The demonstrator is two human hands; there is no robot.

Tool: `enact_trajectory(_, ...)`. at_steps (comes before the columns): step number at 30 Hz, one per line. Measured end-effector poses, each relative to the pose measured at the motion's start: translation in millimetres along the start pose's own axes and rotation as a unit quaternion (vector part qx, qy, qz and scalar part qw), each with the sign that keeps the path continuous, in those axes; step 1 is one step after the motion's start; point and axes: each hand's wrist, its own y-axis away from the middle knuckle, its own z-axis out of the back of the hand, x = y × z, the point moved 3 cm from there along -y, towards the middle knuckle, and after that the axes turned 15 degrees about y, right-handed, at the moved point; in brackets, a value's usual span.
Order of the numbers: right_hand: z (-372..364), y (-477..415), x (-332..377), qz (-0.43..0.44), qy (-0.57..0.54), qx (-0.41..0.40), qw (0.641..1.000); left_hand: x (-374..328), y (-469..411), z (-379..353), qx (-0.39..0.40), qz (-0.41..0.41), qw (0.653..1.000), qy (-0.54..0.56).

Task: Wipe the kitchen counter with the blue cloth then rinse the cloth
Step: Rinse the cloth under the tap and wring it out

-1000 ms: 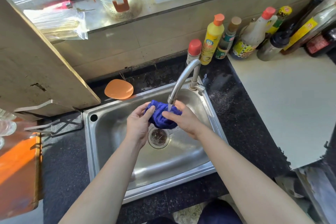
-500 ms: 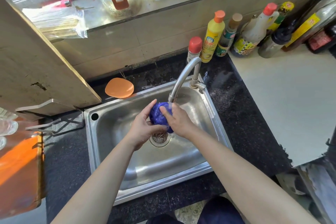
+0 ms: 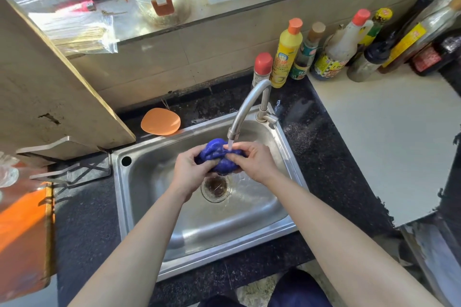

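Note:
The blue cloth (image 3: 219,157) is bunched into a wet wad over the steel sink (image 3: 139,197), just above the drain (image 3: 215,188). My left hand (image 3: 190,172) grips its left side and my right hand (image 3: 254,161) grips its right side. Water runs from the curved tap (image 3: 245,109) straight onto the top of the cloth between my fingers. The black speckled counter (image 3: 84,219) surrounds the sink.
An orange silicone lid (image 3: 161,121) lies behind the sink. Several sauce and soap bottles (image 3: 285,52) line the back wall. A white board (image 3: 389,137) covers the counter at right. A wooden cutting board (image 3: 45,87) leans at left over a metal rack (image 3: 72,169).
Both hands have kept kneading the cloth under the running water. The tight ball of half a second ago has spread wider between my hands.

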Motion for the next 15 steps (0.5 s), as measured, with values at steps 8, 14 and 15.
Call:
enact_trajectory(8,-0.5,6.7,2.2,0.066,0.083,0.109,0.988,-4.1,3.2,17.4,0.119,0.018,0.992,-0.034)
enact_trajectory(14,6.0,5.5,10.3,0.061,0.091,-0.022,0.994,-3.8,6.1,3.1,0.006,-0.036,0.995,-0.093)
enact_trajectory(15,6.3,4.1,10.3,0.049,0.087,-0.041,0.994,-2.5,5.7,0.9,-0.006,-0.038,0.994,-0.101)
